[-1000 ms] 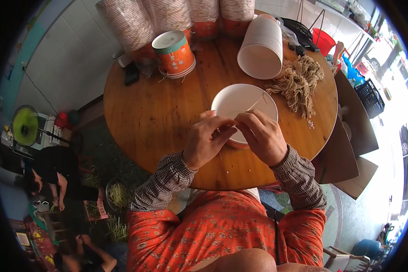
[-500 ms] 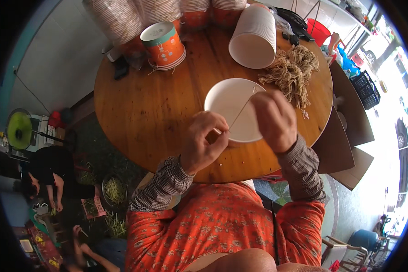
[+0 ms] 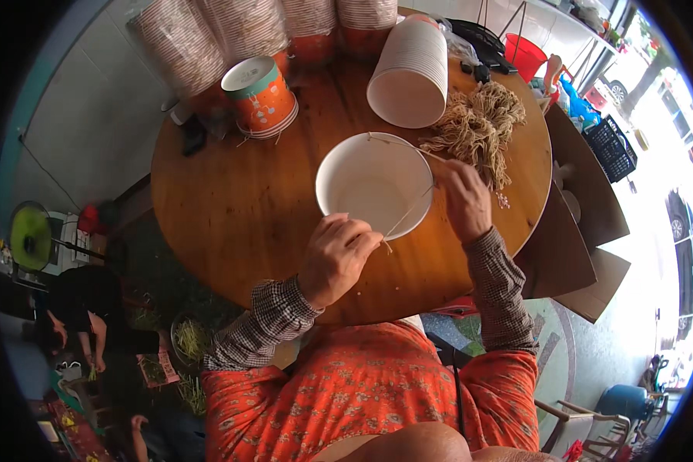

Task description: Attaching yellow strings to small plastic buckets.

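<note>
Grasping twine (image 3: 410, 209), left hand (image 3: 336, 258) and right hand (image 3: 468, 202) hold it across a white-lined tub (image 3: 354, 173).

The tub (image 3: 362, 189) is plain white inside, and the cord (image 3: 408, 212) is pale tan. The heap of cords (image 3: 481, 131) is a straw-coloured beige. The upturned tub (image 3: 266, 108) is orange with pale printed figures, a teal band and a whitish base. The tub stack (image 3: 412, 69) is white, turning orange at its far end. The desk (image 3: 231, 200) is warm brown with darker streaks. The sleeves (image 3: 497, 285) carry a small dark-and-light check; the shirt (image 3: 362, 377) is orange-red with small greyish flowers. The fan (image 3: 31, 237) is lime green, the bucket (image 3: 523, 55) red, the crate (image 3: 612, 148) black.
</note>
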`<action>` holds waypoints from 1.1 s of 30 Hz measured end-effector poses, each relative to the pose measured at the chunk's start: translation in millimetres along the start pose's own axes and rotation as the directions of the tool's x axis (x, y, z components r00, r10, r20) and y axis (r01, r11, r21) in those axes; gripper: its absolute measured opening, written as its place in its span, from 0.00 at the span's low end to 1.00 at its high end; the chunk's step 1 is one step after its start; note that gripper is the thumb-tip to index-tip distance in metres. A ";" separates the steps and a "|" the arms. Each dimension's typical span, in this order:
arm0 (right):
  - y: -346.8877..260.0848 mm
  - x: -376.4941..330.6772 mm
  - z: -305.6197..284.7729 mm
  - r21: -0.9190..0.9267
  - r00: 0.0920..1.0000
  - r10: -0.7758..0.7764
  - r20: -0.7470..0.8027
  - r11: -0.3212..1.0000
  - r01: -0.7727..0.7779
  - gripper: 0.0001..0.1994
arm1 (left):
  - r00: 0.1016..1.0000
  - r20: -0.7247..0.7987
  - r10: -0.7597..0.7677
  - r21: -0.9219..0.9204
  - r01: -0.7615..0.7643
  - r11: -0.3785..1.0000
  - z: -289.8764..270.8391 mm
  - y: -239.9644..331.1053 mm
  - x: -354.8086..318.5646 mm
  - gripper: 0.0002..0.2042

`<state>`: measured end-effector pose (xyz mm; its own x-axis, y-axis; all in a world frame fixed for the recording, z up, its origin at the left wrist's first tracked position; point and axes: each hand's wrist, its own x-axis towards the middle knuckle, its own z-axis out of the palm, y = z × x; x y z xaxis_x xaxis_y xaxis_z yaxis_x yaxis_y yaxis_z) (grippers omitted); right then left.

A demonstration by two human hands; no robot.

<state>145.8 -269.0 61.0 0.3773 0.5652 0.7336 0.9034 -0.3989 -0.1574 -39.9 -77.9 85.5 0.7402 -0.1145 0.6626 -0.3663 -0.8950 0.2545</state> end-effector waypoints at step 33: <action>-74.2 -18.3 54.3 0.494 0.881 0.377 0.285 0.730 -0.472 0.20 | 1.000 -0.027 0.009 0.202 -0.003 0.979 -22.1 -44.5 5.2 0.08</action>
<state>82.9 -210.5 23.4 0.7309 0.5538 0.3988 0.5822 -0.2011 -0.7878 -32.2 -29.2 93.2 0.7215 -0.1107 0.6835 -0.2470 -0.9633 0.1047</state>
